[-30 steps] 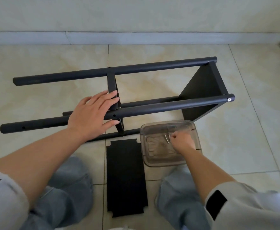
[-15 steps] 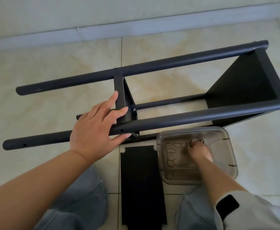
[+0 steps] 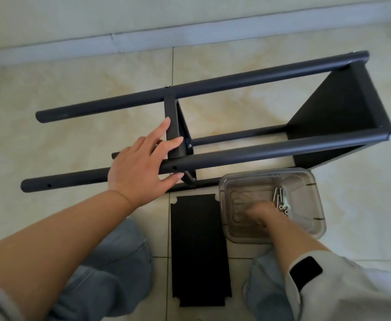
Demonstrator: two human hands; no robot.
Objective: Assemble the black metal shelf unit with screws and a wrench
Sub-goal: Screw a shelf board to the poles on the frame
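A: What lies nearest on the floor [image 3: 351, 72]?

B: A loose black shelf panel [image 3: 199, 249], flat on the tiles between the person's knees, with notched corners. Just right of it sits a clear plastic container [image 3: 314, 193] holding a bunch of silver screws [image 3: 280, 200] along its right side.

A: And the hands?

B: The right hand [image 3: 262, 215] is down inside the container, knuckles up, fingers curled among the screws. It is blurred, so I cannot tell whether it has hold of one. The left hand [image 3: 141, 167] lies spread and flat, palm on the nearest tube of the shelf frame [image 3: 270, 149], fingertips reaching onto the middle shelf's edge, gripping nothing.

A: Where is the frame?

B: On its side, just beyond the panel and container, its tubes running left to right. One panel is fitted mid-length, another at the right end. A silver screw head shows in the near tube's right end.

A: Any writing or brand?

B: None that can be read.

A: Farthest back?

B: A pale skirting [image 3: 189, 35] along the wall.
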